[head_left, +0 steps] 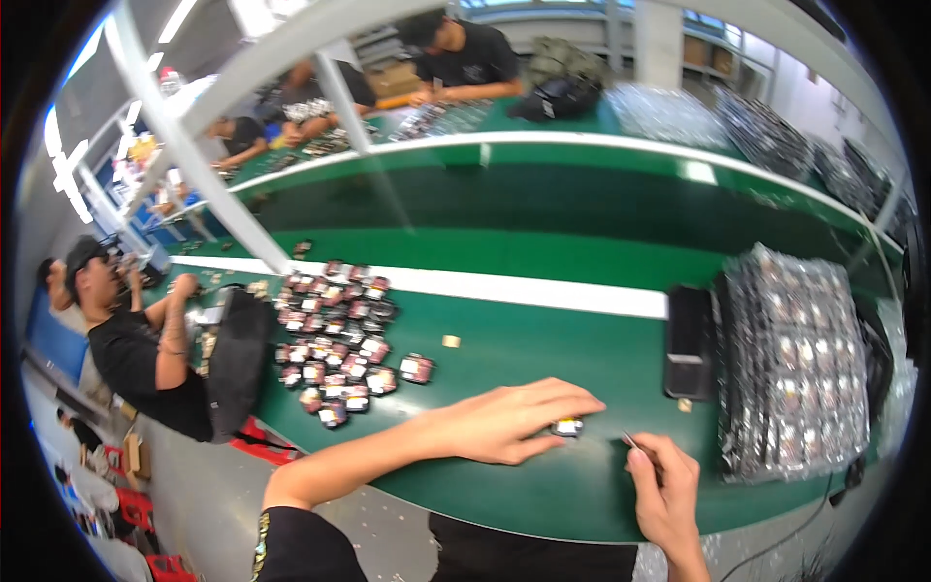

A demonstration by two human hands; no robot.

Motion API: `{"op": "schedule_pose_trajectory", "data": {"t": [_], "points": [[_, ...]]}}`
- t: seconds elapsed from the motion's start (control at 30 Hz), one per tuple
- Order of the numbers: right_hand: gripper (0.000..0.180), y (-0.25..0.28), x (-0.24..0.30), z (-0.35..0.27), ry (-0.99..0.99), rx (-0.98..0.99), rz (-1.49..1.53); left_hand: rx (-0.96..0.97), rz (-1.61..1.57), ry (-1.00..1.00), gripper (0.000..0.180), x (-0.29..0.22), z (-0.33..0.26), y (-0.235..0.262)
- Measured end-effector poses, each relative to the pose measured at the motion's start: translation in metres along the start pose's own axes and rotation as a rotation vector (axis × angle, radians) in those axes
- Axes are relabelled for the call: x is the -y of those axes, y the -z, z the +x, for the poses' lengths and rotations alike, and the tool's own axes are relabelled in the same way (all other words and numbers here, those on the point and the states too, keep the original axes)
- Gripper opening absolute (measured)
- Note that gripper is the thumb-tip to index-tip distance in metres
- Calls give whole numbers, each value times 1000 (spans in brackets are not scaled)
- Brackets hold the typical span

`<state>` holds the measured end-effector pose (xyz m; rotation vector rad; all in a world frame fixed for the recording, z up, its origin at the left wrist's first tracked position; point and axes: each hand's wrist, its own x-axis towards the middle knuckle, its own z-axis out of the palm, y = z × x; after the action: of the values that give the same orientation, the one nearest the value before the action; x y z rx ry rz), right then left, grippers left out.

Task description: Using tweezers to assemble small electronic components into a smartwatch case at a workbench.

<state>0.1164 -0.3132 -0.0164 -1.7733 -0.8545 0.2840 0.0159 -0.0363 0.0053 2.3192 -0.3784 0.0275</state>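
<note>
My left hand (509, 422) reaches across the green tabletop (504, 359). Its thumb and fingers close round a small black device with a pale label (567, 427), which rests on the table and is partly hidden by the hand. To its right, my right hand (666, 485) pinches a thin metal tool (629, 441) between thumb and forefinger. Only the tool's tip shows, pointing toward the device without touching it, so I cannot tell its exact kind. Left of my left hand lies a pile of similar small labelled black devices (335, 335), with one device (416, 368) apart from it.
Clear plastic trays (795, 369) of similar pieces are stacked at the right, beside a dark phone-like slab (688, 341). Small tan pieces (451, 341) lie on the table. A black bag (240, 364) and a seated co-worker (145, 359) are at left. Others work behind the divider (543, 194).
</note>
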Motion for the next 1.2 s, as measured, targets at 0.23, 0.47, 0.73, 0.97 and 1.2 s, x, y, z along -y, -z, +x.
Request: {"op": "schedule_pose_trajectory", "data": {"t": [0.23, 0.47, 0.73, 0.97, 1.2], "points": [[14, -1, 0, 1, -73, -63, 37, -224, 269, 28, 98, -2, 0, 4], [17, 4, 2, 6, -5, 1, 15, -263, 329, 128, 85, -4, 3, -11], [18, 4, 5, 21, 70, 14, -29, -284, 376, 157, 75, 2, 1, -16], [19, -2, -3, 19, 85, -10, 69, -195, 180, 55, 57, 3, -2, -14], [20, -7, -4, 13, 114, 62, -68, -33, 19, 49, 54, 1, -2, -11]]}}
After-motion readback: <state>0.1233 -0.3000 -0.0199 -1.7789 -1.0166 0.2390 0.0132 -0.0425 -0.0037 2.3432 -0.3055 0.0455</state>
